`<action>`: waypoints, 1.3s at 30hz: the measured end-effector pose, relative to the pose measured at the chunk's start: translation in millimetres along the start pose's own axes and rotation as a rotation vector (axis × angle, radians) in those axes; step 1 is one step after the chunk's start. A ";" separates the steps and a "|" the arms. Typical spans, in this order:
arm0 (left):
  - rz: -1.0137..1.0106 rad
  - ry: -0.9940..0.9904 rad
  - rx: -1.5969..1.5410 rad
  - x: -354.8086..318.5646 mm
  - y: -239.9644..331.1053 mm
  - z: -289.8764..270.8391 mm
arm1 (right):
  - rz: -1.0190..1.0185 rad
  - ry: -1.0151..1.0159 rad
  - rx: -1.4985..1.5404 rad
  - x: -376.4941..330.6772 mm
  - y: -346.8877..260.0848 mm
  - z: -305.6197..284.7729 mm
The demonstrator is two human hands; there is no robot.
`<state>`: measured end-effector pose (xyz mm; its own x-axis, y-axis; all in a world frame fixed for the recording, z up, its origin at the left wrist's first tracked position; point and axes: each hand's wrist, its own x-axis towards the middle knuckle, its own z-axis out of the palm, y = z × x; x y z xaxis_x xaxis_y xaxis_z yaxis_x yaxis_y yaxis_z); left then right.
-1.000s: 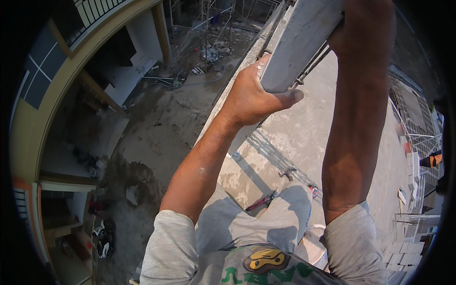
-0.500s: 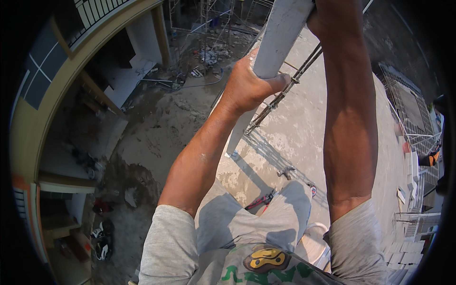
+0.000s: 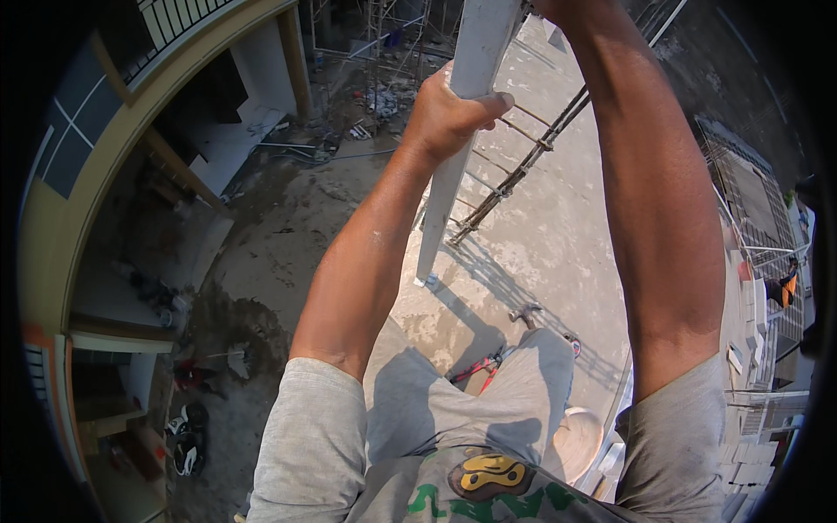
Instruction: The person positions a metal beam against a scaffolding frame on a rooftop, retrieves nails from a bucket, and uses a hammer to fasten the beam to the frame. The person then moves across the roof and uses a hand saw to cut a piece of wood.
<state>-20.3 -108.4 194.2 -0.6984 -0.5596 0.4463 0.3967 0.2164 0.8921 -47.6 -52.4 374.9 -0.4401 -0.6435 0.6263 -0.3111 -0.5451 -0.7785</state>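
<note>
A long, pale grey, flat-sided post (image 3: 446, 200) stands slightly tilted before me, its foot on the concrete slab (image 3: 567, 235) and its top beyond the upper edge. My left hand (image 3: 449, 113) is closed around its upper part, thumb across the near side. At the upper edge my right hand (image 3: 551, 9) is beside the post; its fingers are out of sight. A lattice of tied steel rods (image 3: 514, 179) rises just right of the post. On the slab near my legs lie a hammer (image 3: 525, 314) and a red-handled tool (image 3: 479, 370), partly hidden by my leg.
A round pale bucket (image 3: 580, 436) is by my right leg. The slab's left edge drops to a lower yard (image 3: 261, 253) with a parked motorcycle (image 3: 187, 440). Scaffolding (image 3: 375, 52) stands beyond. Stacked pale blocks (image 3: 741, 458) and a person in orange and black (image 3: 785, 288) are at right.
The post's upper part has swung left and now stands more upright. Both hands have moved left and up with it, while its foot has stayed in place.
</note>
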 end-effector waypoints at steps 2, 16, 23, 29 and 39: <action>-0.013 0.010 0.000 4.7 -3.5 -5.1 | 0.017 0.003 -0.010 -0.6 1.8 1.1; -0.023 0.019 0.046 -35.2 14.0 -2.3 | 0.184 0.016 0.164 -15.7 -32.3 0.8; -0.013 -0.088 0.003 -45.6 18.9 20.8 | -0.174 -0.035 0.130 -42.3 -24.0 -19.9; -0.006 -0.168 -0.089 -50.7 21.1 31.6 | -0.265 0.061 0.088 -56.9 -29.1 -31.8; -0.105 -0.194 -0.031 -61.9 27.1 23.3 | -0.240 -0.006 0.142 -61.4 -39.5 -28.3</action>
<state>19.8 -49.3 192.4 -0.8371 -0.4130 0.3588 0.3318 0.1383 0.9332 -32.1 23.9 366.1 -0.3628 -0.4900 0.7926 -0.2846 -0.7517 -0.5950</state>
